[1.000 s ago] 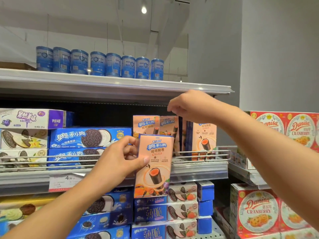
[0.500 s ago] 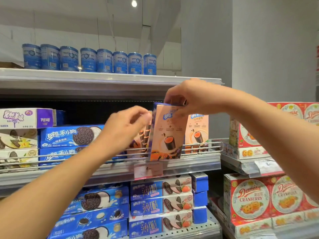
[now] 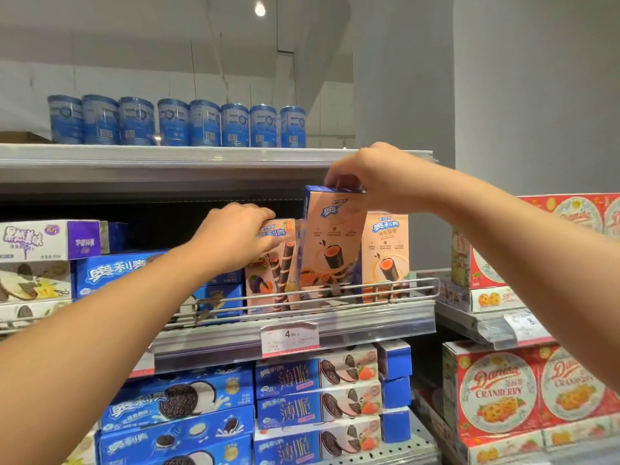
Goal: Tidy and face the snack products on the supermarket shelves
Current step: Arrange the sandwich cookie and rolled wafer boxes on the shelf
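The tall peach-coloured cardboard box with a blue top edge (image 3: 330, 236) carries the Oreo name in Chinese characters on a blue-and-white logo and a picture of a dark wafer roll with orange filling. The right hand (image 3: 370, 177) pinches this box at its top, fingers closed over the blue edge, and the box stands tilted a little to the left, its bottom behind the thin wire rail (image 3: 335, 292) of the middle metal shelf (image 3: 369, 325). Just right of it stands a second peach wafer-roll box (image 3: 385, 256), upright, with the same logo. On the left side a third peach box with long wafer sticks printed on it (image 3: 273, 266) stands behind the rail — the left hand (image 3: 240, 229) lies over its upper left corner, fingers curled on it, but whether it truly grips I cannot tell. A white price tag (image 3: 290, 338) on the shelf edge reads "4.90". Below are blue Oreo cookie boxes (image 3: 177, 406) and blue-and-white thin Oreo boxes with strawberry pictures (image 3: 318, 375). At the right, red "Danisa" boxes (image 3: 496, 394) show the word "CRANBERRY". On the top shelf a row of blue round tins (image 3: 174, 122) stands before a grey wall — a lamp (image 3: 260, 10) shines at the ceiling.
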`<state>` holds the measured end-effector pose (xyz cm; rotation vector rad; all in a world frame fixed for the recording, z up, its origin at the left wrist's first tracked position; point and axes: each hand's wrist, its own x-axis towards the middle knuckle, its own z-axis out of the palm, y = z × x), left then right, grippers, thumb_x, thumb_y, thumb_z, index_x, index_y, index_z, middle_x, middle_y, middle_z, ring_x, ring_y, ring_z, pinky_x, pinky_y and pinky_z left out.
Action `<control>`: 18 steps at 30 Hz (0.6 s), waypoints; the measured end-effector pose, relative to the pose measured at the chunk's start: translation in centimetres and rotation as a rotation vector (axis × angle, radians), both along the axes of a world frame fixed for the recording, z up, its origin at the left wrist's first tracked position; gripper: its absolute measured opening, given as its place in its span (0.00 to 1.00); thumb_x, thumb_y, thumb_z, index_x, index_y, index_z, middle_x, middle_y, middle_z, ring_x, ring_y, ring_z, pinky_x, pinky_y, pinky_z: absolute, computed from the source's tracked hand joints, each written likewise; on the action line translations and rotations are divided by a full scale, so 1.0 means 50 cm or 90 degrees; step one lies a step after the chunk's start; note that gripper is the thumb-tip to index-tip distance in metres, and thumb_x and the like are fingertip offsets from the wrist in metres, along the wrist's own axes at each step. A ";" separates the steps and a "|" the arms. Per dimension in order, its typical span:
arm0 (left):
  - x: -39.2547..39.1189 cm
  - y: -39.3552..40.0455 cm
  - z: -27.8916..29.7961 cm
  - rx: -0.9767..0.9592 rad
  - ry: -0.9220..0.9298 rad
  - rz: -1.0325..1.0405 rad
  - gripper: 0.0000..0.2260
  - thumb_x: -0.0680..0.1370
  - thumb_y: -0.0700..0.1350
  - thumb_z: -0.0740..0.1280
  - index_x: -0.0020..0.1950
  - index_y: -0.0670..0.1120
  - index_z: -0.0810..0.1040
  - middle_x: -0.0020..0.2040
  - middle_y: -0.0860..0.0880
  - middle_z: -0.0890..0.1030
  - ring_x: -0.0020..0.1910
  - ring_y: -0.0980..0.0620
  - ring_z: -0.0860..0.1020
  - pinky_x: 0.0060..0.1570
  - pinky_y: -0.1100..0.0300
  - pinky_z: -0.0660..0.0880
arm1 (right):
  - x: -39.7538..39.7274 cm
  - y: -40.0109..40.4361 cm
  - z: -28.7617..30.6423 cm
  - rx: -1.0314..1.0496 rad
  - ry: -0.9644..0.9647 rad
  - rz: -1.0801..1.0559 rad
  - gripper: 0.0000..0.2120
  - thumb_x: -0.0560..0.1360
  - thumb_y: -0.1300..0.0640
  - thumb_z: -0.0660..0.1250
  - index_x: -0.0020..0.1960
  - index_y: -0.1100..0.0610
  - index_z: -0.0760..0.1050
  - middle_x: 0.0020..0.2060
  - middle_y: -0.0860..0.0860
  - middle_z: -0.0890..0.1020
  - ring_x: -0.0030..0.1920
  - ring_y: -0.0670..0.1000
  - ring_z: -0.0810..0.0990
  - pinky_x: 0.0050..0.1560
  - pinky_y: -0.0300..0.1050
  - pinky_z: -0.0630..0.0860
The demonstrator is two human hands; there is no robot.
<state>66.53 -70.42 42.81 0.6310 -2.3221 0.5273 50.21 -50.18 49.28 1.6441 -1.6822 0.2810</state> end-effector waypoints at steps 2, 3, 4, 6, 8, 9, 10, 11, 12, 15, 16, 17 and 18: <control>0.000 -0.004 -0.005 -0.011 0.012 -0.004 0.25 0.78 0.60 0.67 0.74 0.54 0.71 0.65 0.51 0.80 0.63 0.48 0.77 0.58 0.46 0.77 | 0.000 -0.005 -0.002 -0.008 0.014 0.001 0.16 0.74 0.48 0.75 0.60 0.48 0.79 0.52 0.46 0.85 0.47 0.50 0.80 0.45 0.46 0.78; 0.001 -0.005 -0.006 -0.015 0.023 -0.011 0.24 0.78 0.59 0.68 0.73 0.54 0.72 0.65 0.52 0.80 0.62 0.48 0.77 0.58 0.46 0.76 | -0.001 -0.007 -0.003 -0.010 0.013 0.004 0.16 0.74 0.48 0.75 0.61 0.48 0.79 0.53 0.46 0.85 0.47 0.50 0.80 0.45 0.46 0.78; 0.002 -0.006 -0.007 -0.016 0.036 -0.021 0.23 0.78 0.58 0.69 0.72 0.55 0.73 0.64 0.52 0.80 0.62 0.49 0.77 0.57 0.47 0.76 | -0.002 -0.010 -0.003 -0.007 0.011 0.004 0.16 0.74 0.48 0.75 0.61 0.48 0.79 0.53 0.46 0.85 0.47 0.50 0.79 0.44 0.46 0.77; 0.005 -0.009 -0.006 -0.009 0.060 -0.047 0.21 0.77 0.57 0.70 0.69 0.55 0.75 0.62 0.53 0.82 0.58 0.51 0.78 0.54 0.50 0.76 | -0.001 -0.018 -0.007 0.012 0.015 -0.004 0.16 0.74 0.49 0.75 0.61 0.48 0.79 0.53 0.46 0.85 0.47 0.49 0.78 0.39 0.41 0.72; 0.007 -0.012 -0.003 0.021 0.081 -0.078 0.19 0.76 0.55 0.72 0.67 0.55 0.77 0.60 0.54 0.83 0.53 0.55 0.78 0.47 0.56 0.75 | 0.001 -0.027 -0.014 0.032 0.037 -0.019 0.16 0.74 0.50 0.75 0.61 0.49 0.80 0.53 0.47 0.83 0.46 0.48 0.76 0.37 0.39 0.69; 0.008 -0.013 -0.001 0.045 0.089 -0.095 0.19 0.76 0.54 0.73 0.66 0.55 0.77 0.59 0.54 0.83 0.52 0.57 0.77 0.45 0.59 0.73 | 0.000 -0.031 -0.019 0.039 0.046 -0.029 0.17 0.74 0.51 0.75 0.62 0.49 0.80 0.54 0.47 0.81 0.46 0.48 0.75 0.38 0.40 0.69; 0.010 -0.014 0.002 0.067 0.093 -0.112 0.19 0.76 0.54 0.73 0.66 0.55 0.78 0.59 0.55 0.83 0.51 0.58 0.76 0.43 0.61 0.72 | -0.001 -0.034 -0.023 0.044 0.051 -0.038 0.17 0.75 0.51 0.75 0.62 0.49 0.79 0.54 0.47 0.80 0.47 0.48 0.74 0.40 0.41 0.69; 0.011 -0.015 0.004 0.083 0.093 -0.124 0.18 0.76 0.53 0.74 0.65 0.56 0.78 0.59 0.55 0.83 0.51 0.59 0.76 0.41 0.62 0.70 | -0.003 -0.036 -0.027 0.047 0.050 -0.046 0.17 0.75 0.51 0.74 0.63 0.49 0.79 0.54 0.47 0.80 0.47 0.48 0.74 0.42 0.41 0.70; 0.012 -0.016 0.005 0.096 0.092 -0.133 0.18 0.76 0.53 0.74 0.65 0.56 0.78 0.59 0.55 0.83 0.51 0.59 0.76 0.40 0.63 0.70 | -0.005 -0.037 -0.030 0.051 0.042 -0.049 0.17 0.75 0.51 0.74 0.63 0.49 0.79 0.54 0.47 0.81 0.47 0.48 0.75 0.43 0.42 0.71; 0.014 -0.017 0.008 0.119 0.099 -0.147 0.18 0.76 0.52 0.74 0.65 0.56 0.78 0.59 0.55 0.82 0.52 0.59 0.76 0.41 0.64 0.69 | -0.010 -0.042 -0.043 0.075 0.011 -0.051 0.17 0.76 0.50 0.73 0.64 0.50 0.79 0.56 0.48 0.83 0.50 0.49 0.79 0.47 0.44 0.78; 0.014 -0.017 0.009 0.118 0.100 -0.149 0.18 0.76 0.52 0.74 0.65 0.56 0.78 0.59 0.55 0.82 0.53 0.59 0.76 0.42 0.63 0.70 | -0.011 -0.044 -0.048 0.082 0.005 -0.051 0.17 0.77 0.50 0.73 0.64 0.50 0.79 0.56 0.48 0.83 0.52 0.50 0.80 0.50 0.45 0.80; 0.014 -0.017 0.010 0.117 0.100 -0.152 0.18 0.76 0.52 0.74 0.65 0.56 0.78 0.59 0.55 0.82 0.53 0.58 0.76 0.42 0.62 0.71 | -0.013 -0.048 -0.051 0.084 0.002 -0.053 0.17 0.77 0.51 0.72 0.65 0.51 0.78 0.57 0.48 0.83 0.53 0.51 0.81 0.52 0.47 0.81; 0.014 -0.017 0.010 0.118 0.097 -0.157 0.17 0.76 0.52 0.74 0.65 0.56 0.78 0.59 0.56 0.82 0.53 0.58 0.76 0.42 0.62 0.70 | -0.016 -0.051 -0.053 0.079 0.001 -0.056 0.17 0.78 0.51 0.71 0.66 0.50 0.77 0.57 0.48 0.83 0.54 0.52 0.82 0.53 0.49 0.82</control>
